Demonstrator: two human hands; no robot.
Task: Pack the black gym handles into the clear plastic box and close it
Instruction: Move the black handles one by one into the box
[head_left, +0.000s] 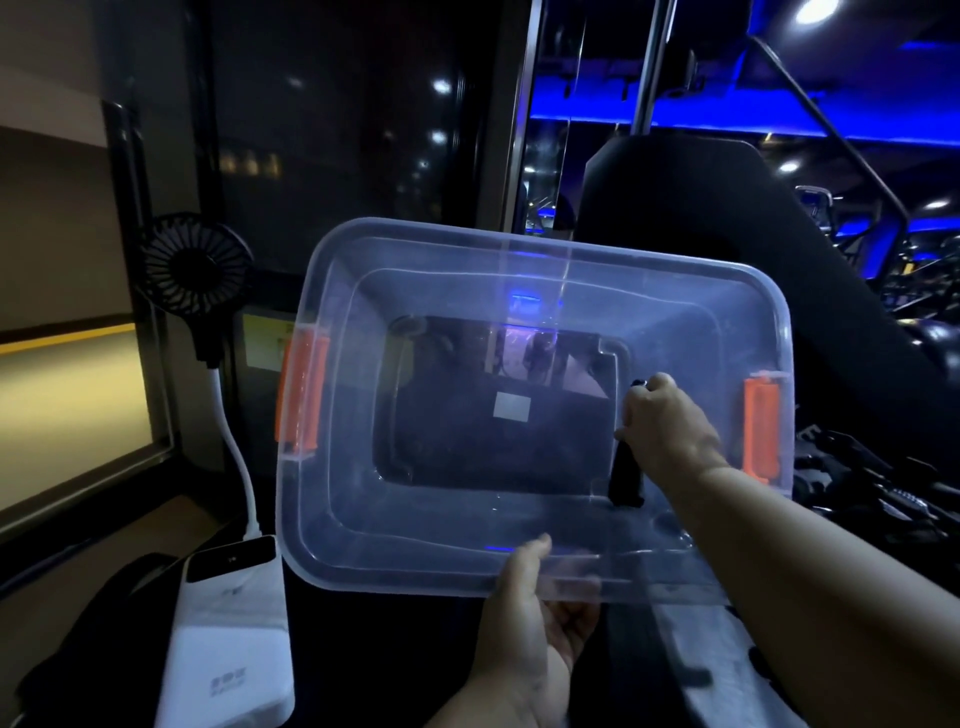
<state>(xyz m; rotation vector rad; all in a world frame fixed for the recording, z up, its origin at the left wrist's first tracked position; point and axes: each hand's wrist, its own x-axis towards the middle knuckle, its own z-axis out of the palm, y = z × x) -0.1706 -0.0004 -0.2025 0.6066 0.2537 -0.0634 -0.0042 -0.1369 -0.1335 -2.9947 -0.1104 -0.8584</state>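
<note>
Dim gym (727, 109): right hand (661, 430) grips handle (626, 480) (inside box (332, 519)).

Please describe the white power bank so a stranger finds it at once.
Find the clear plastic box in the middle. Below its near left corner lies the power bank. Unlike the black fan above, it is a flat white block.

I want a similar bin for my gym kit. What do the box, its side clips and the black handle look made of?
Box: clear glossy plastic; the background shows through and lights glint on it. Side clips: opaque orange plastic, by their look. Black handle: dull and dark, perhaps rubber or webbing; too dim to tell.
</note>
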